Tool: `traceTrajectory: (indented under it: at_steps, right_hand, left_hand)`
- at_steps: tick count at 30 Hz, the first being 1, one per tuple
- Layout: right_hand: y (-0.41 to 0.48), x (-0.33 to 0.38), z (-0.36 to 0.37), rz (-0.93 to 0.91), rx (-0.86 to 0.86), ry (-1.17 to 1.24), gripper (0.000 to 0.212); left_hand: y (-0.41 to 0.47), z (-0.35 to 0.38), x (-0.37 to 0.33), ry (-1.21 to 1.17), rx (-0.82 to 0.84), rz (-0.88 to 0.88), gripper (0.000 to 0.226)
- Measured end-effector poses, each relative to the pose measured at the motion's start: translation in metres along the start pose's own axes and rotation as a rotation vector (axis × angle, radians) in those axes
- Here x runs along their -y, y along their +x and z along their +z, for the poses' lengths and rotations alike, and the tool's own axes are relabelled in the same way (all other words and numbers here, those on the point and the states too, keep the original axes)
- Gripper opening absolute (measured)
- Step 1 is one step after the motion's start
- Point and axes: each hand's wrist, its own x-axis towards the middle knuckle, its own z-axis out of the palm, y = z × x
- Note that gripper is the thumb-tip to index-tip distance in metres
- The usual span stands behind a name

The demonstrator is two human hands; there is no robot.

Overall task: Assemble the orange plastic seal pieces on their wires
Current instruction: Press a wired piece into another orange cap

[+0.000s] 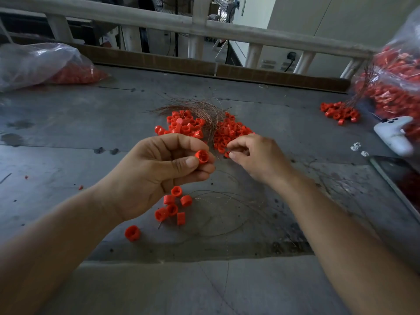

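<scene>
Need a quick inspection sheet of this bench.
surface: grey scuffed tabletop, stained.
job's things: central heap of orange plastic seal pieces with thin coppery wires; small cluster of pieces near the left hand; clear plastic bag of pieces far left; second clear plastic bag far right.
clutter: white handheld controller, dark flat screen at right edge.
grips: left hand pinches one round orange seal piece; right hand pinches a small orange piece at the heap's edge.
cables: black plugged cable at the wall socket behind.
surroundings: pale wooden railing, brown cardboard strip along the far edge.
</scene>
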Motion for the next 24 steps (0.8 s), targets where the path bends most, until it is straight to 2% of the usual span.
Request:
traceTrajectory:
  at_steps: [4,8,11,15,21,24]
  right_hand:
    - [0.004,-0.001,0.007,-0.030,0.003,-0.078,0.024]
    - [0.002,0.000,0.004,0.001,-0.031,-0.043,0.009]
    - [-0.001,-0.001,-0.004,0.058,-0.080,0.084,0.017]
    - [-0.007,0.007,-0.019,0.101,-0.131,0.244,0.030]
    - [-0.019,0.028,-0.033,0.062,-0.040,0.625,0.024]
    - [-0.025,0.036,-0.032,0.067,0.035,0.725,0.026]
  left_hand:
    - [0.000,0.001,0.001,0.003,-0.014,-0.009,0.020]
    - [0.000,0.002,0.000,-0.003,-0.027,-0.007,0.020]
    - [0.000,0.002,-0.001,-0.002,-0.033,-0.011,0.016]
    - [0.000,0.001,-0.001,0.009,-0.038,-0.012,0.024]
    - [0.001,0.002,0.000,0.040,-0.076,-0.013,0.023]
    - [0.001,0.002,0.000,0.055,-0.098,-0.010,0.023]
